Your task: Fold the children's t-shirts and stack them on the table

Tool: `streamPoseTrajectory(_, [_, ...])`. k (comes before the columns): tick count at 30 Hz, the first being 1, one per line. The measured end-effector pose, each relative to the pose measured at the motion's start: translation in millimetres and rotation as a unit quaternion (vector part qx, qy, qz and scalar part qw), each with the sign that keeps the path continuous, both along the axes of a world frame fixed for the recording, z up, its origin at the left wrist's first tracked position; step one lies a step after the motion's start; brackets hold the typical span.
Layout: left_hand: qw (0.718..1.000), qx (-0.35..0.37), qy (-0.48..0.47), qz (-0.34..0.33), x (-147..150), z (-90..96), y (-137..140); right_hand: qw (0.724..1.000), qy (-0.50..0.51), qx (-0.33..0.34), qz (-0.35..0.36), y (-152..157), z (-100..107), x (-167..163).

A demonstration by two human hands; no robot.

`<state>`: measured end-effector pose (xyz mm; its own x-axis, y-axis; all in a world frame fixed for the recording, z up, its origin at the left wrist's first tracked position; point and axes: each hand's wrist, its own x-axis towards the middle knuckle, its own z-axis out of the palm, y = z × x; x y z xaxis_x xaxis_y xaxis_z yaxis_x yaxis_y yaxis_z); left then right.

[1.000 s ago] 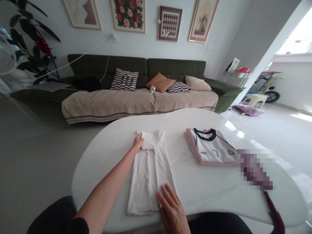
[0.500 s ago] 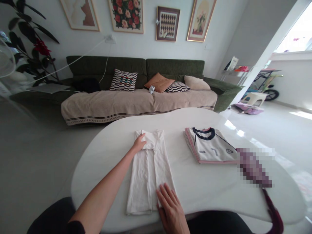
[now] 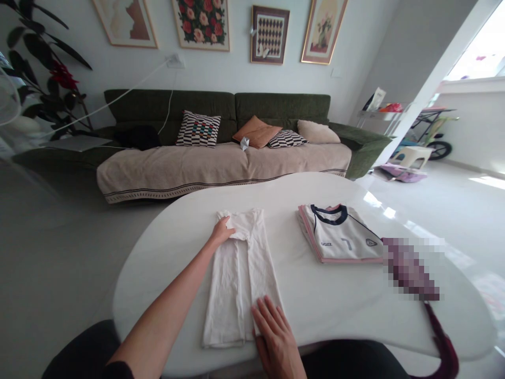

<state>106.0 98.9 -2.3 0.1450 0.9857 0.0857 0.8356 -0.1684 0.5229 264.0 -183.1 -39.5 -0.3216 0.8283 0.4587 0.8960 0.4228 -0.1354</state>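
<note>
White trousers (image 3: 262,263) lie flat on the white table in front of me, waist end away from me and the two legs toward me. At the upper left of the waist part rests my left hand (image 3: 222,230), its thumb and forefinger apart on the creased cloth; the other fingers are partly hidden. My right hand (image 3: 276,334) lies palm down with fingers stretched out over the lower end of the right-hand leg. A folded white jersey (image 3: 341,242) with a dark collar sits on pink cloth to the right, apart from both hands.
The rounded white table (image 3: 158,273) has its near edge at my knees. Dark red cloth (image 3: 445,342), partly pixelated, hangs over its right end. Behind stands a green sofa (image 3: 282,108) with a beige cover and several cushions. A white stool (image 3: 412,158) is at far right.
My left hand has shifted slightly left and down, and the folded flap at the waist now looks more rumpled. The right hand stays on the leg. The view has tilted slightly.
</note>
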Motion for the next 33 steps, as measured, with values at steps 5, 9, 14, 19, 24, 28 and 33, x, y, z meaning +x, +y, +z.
streamPoseTrajectory(5, [0.996, 0.045, 0.077, 0.018, 3, 11.0, -17, 1.0, 0.004, -0.007, 0.0, 0, -1, 0])
streamPoseTrajectory(9, [0.989, 0.081, 0.111, -0.051, 20, 12.5, -28, 1.0, 0.008, -0.019, 0.0, -1, -4, 0])
streamPoseTrajectory(14, [0.986, 0.055, 0.139, -0.067, 34, -5.2, -33, 0.989, 0.021, -0.142, 0.028, -1, 3, 3])
streamPoseTrajectory(19, [0.987, 0.039, 0.156, -0.013, 34, -17.8, -34, 0.935, 0.059, -0.329, 0.121, -1, 33, 29])
streamPoseTrajectory(24, [0.987, 0.034, 0.156, -0.007, 35, -17.6, -33, 0.913, 0.199, -0.342, 0.097, 50, 71, 65])
streamPoseTrajectory(28, [0.989, 0.037, 0.146, -0.005, 34, -16.2, -35, 0.933, 0.231, -0.271, -0.04, 153, 75, 65])
streamPoseTrajectory(33, [0.99, 0.025, 0.135, -0.011, 33, -15.9, -35, 0.933, 0.211, -0.22, -0.193, 263, 54, 55])
